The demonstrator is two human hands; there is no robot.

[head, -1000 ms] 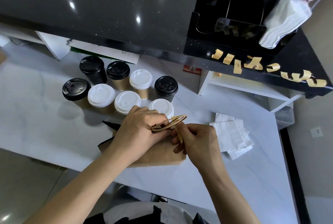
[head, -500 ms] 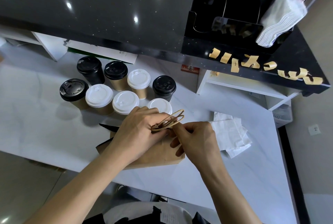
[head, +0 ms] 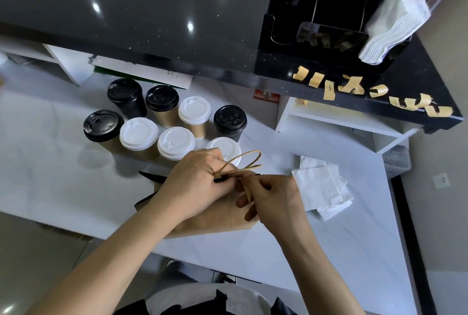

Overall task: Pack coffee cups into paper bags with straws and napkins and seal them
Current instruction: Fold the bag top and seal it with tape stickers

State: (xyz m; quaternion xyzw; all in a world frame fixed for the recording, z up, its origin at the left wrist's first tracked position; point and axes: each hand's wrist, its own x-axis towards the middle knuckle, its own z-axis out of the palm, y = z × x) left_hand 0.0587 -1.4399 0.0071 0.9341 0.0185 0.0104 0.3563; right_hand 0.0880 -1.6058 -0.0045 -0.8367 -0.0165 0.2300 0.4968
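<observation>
A brown paper bag (head: 215,221) stands on the white counter, mostly hidden under my hands. My left hand (head: 195,183) pinches the bag's top edge, and its paper handle loops (head: 247,161) stick out to the right. My right hand (head: 273,198) grips the top edge and a handle strip from the other side. Behind the bag stand several lidded coffee cups, some with white lids (head: 138,133) and some with black lids (head: 103,126). A black straw tip (head: 152,176) pokes out left of the bag. Loose white napkins (head: 321,185) lie to the right.
A raised black counter (head: 152,23) runs along the back. On it sits a black organiser (head: 316,18) with a napkin stack (head: 395,23). Several tan tape strips (head: 329,89) stick to its front edge. A white shelf unit (head: 342,122) stands at right.
My hands stay on the bag's top. The handle loops have shifted slightly and my right fingers have regripped the strip; the view has drifted a little.
</observation>
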